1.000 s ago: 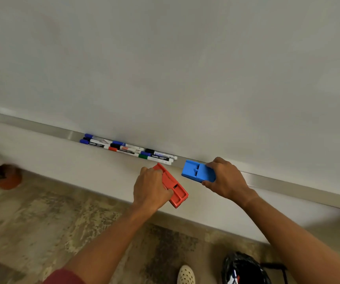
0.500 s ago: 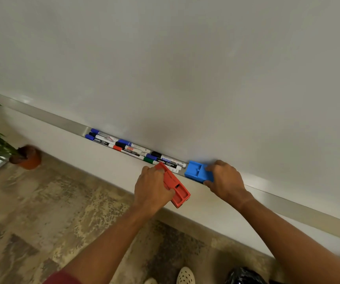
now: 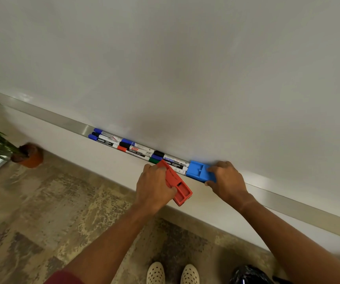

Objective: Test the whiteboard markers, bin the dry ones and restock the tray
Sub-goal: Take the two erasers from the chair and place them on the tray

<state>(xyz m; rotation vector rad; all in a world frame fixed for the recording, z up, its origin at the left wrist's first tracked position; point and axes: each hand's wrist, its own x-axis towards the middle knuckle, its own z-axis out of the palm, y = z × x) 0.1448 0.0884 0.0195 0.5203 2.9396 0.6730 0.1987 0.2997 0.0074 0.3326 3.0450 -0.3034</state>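
Several whiteboard markers (image 3: 136, 148) with blue, black, red and green caps lie in a row on the metal tray (image 3: 62, 121) under the whiteboard (image 3: 185, 68). My left hand (image 3: 154, 187) grips a red eraser (image 3: 178, 186), held tilted just in front of the tray beside the markers' right end. My right hand (image 3: 226, 181) holds a blue eraser (image 3: 197, 171) that sits on the tray right of the markers, thumb at its front edge and fingers on its right end.
A potted plant in an orange pot (image 3: 28, 155) stands on the floor at the left by the wall. A dark bag (image 3: 251, 275) lies at the bottom right near my shoes (image 3: 173, 273). Patterned floor spreads below the tray.
My right hand has set the blue eraser down onto the tray beside the markers. My left hand has kept the red eraser almost in place. The view has shifted left.
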